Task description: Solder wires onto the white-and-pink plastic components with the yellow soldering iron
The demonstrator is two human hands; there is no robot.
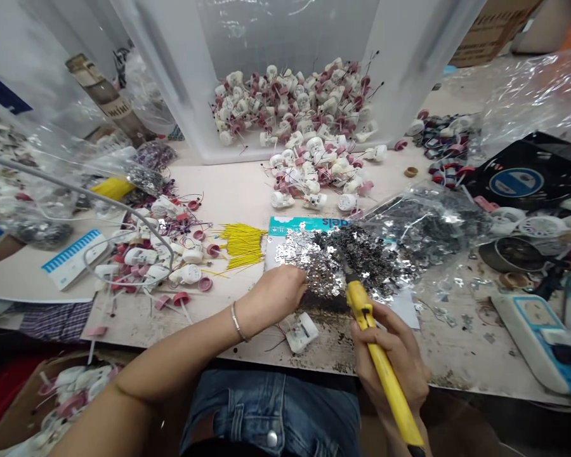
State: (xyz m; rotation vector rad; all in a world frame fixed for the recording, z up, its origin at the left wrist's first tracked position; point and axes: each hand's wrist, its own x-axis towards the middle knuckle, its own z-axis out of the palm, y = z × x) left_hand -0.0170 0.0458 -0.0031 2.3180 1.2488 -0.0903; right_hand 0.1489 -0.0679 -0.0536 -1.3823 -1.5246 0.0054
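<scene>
My right hand (393, 355) is wrapped round a long yellow tool (385, 371) with a narrow dark tip. That tip points into a heap of small dark and silvery metal pieces (366, 257); its exact kind does not show. At the heap's left edge my left hand (283, 292) is closed, fingertips turned down and hidden, so whatever it may pinch cannot be seen. A white plastic part with thin wires (301, 333) lies just below it on the table. To its upper left is a bundle of yellow wires (242, 245).
Behind the heap, a translucent bin (181, 95) lies open with white-and-pink wired parts (290, 105) spilling out. More such parts (147, 257) lie at left. A clear bag (433, 219) of metal pieces, a power strip (528, 343) and a dark tin (511, 254) stand right.
</scene>
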